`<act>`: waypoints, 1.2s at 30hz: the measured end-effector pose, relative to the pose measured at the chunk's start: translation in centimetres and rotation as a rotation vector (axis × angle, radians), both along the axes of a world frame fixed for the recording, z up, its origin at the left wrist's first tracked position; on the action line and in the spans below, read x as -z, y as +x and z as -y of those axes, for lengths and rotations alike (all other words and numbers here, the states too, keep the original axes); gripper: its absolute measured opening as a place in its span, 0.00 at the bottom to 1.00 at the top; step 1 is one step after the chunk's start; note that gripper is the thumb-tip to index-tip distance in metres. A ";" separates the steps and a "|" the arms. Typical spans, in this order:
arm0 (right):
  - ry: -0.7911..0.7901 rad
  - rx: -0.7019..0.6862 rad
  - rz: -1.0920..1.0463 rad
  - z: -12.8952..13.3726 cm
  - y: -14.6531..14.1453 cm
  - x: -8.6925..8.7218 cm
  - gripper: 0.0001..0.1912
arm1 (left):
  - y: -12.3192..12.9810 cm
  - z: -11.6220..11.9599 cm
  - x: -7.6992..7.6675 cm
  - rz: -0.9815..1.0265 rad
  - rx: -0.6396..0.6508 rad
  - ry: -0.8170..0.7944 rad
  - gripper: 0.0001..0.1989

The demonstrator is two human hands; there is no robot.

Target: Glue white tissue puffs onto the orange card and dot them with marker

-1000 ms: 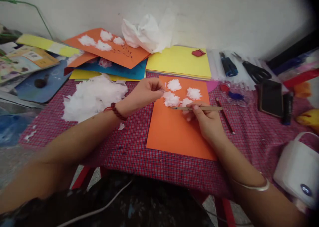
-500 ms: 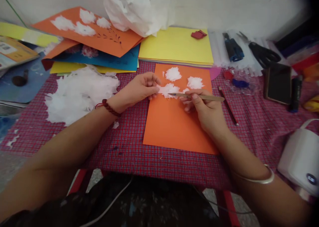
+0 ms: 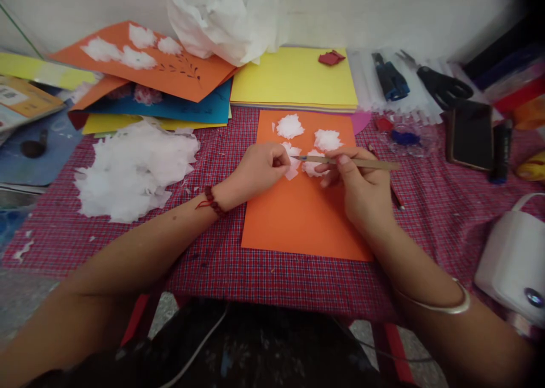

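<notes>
An orange sheet of paper (image 3: 298, 217) lies in front of me, with several ruffled white paper tufts (image 3: 290, 125) on its upper half. My right hand (image 3: 361, 186) grips a slim paintbrush (image 3: 385, 165) with a pale handle, its tip pointing left at the left-hand tuft. Thumb and finger of my left hand (image 3: 261, 166) are pinched together at that tuft's left side. A small piece of white paper (image 3: 292, 174) shows at the fingertips, and the hand partly covers the tuft. Left of this hand, a heap of torn white paper (image 3: 131, 169) rests on the checked cloth.
An orange card with white tufts and painted leaves (image 3: 179, 70) leans at the back left. Yellow sheets (image 3: 293, 78) are stacked behind. On the right are scissors (image 3: 443, 84), a phone (image 3: 470, 133), a pencil (image 3: 397, 195) and a white appliance (image 3: 513, 263).
My left hand has moved right and slightly down, from the sheet's left edge onto the tuft, its fingers curling tighter. The brush stays in my right hand, its tip still near the tuft.
</notes>
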State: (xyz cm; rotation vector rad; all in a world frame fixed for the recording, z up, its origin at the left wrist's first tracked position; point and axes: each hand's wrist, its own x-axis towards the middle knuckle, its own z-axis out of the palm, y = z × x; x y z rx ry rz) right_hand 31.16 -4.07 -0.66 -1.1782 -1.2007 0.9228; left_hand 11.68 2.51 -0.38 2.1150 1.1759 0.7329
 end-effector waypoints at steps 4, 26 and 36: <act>0.000 0.003 0.045 0.5 0.2 -0.2 0.09 | 0.0 -0.3 0.2 -0.014 -0.035 -0.001 0.07; 0.115 -0.099 0.408 0.8 -0.1 1.1 0.09 | -1.3 -0.6 1.4 0.003 -0.192 0.083 0.05; 0.095 -0.057 0.347 0.8 0.1 1.0 0.10 | -1.1 -0.6 1.5 -0.052 -0.183 0.118 0.08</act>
